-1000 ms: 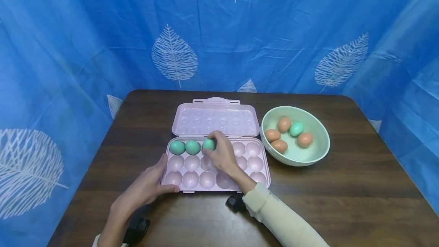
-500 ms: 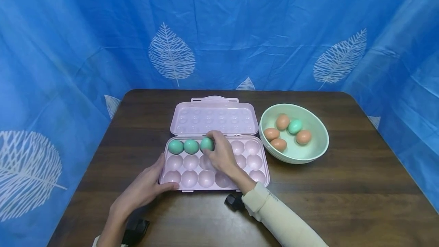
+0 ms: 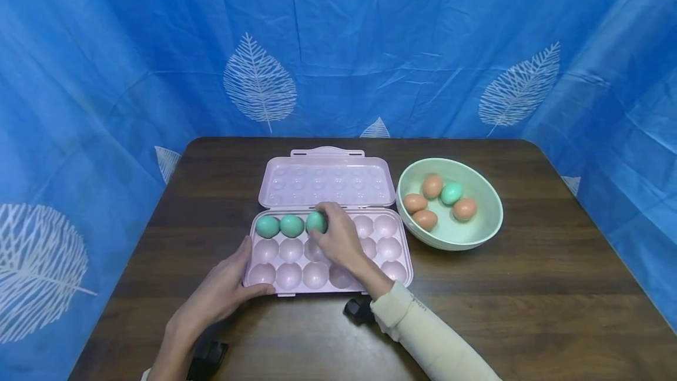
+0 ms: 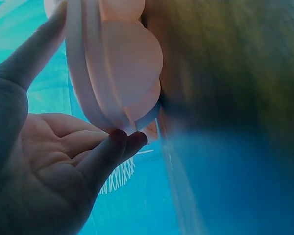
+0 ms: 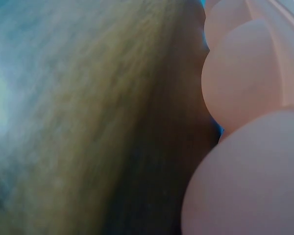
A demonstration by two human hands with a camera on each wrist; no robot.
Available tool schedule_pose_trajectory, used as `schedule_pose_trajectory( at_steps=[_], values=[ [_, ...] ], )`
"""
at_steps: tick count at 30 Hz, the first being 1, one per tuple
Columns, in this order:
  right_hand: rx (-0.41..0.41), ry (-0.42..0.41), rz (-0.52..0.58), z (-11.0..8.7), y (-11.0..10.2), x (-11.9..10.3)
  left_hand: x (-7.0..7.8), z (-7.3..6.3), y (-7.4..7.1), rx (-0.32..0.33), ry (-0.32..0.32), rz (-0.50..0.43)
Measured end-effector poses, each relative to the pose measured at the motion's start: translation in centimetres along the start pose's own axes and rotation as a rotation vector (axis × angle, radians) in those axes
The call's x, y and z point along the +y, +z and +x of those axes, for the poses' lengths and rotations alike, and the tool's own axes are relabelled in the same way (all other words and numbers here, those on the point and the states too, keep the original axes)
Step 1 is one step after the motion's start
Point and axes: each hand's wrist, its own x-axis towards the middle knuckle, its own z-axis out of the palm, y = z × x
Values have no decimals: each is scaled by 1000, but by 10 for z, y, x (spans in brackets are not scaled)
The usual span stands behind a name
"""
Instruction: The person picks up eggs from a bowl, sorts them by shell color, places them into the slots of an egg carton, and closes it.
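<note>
Only the head view is slightly shifted: the third green egg [image 3: 315, 222] is still pinched by the right hand [image 3: 339, 237] in the back row of the carton [image 3: 303, 263], gripped leftward by the left hand [image 3: 224, 287], placement judged unfinished.

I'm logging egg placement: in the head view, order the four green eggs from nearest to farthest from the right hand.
1. Held egg, pinched by the right hand over the carton.
2. Middle egg, just left of that.
3. End egg, at the row's left end.
4. Bowl egg, off right, inside the bowl.
</note>
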Motion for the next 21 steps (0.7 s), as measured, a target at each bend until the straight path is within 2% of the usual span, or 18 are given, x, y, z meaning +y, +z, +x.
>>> schedule_pose_trajectory(
  at_steps=[6,11,15,21],
  values=[
    [-32,-18,-54,-1,-3,-4,1,-3,1,27,11,33],
    [-33,-62,-105,-6,-15,-2,3,-3,0,23,-4,40],
    [-50,-98,-94,-12,-34,3,4,-2,0,22,-4,49],
    [-19,-69,-21,-15,-82,16,4,0,1,27,9,53]
  ],
)
